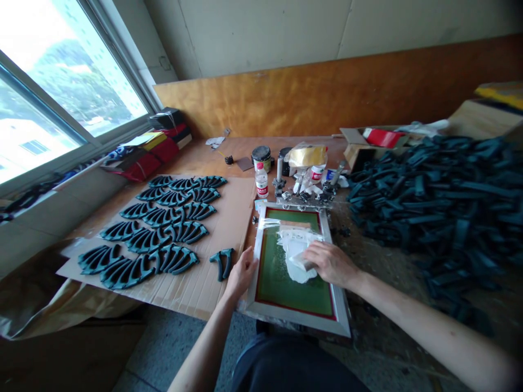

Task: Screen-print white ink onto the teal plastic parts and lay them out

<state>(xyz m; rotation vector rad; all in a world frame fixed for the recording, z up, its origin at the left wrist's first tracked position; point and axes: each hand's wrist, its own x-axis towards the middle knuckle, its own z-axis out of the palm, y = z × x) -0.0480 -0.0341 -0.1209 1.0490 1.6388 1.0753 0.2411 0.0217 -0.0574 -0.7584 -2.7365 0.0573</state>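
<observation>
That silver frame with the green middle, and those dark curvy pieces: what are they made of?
The frame looks like aluminium: pale, dull-silver bars with a faint metal sheen. Its green middle looks like tightly stretched fine mesh, though it's hard to be sure from here. The dark teal pieces look like moulded plastic or rubber: smooth, fairly matte, and alike in shape. I can't tell which.

Daylight floods through the window [69, 92] at my left, blown out to white, while my workbench [204, 160] sits in softer, dimmer light. A faint shadow falls beneath my right hand [330, 265]. The wide lens bends the walls and table toward the edges, the corners darken, and fine detail looks slightly soft.
</observation>
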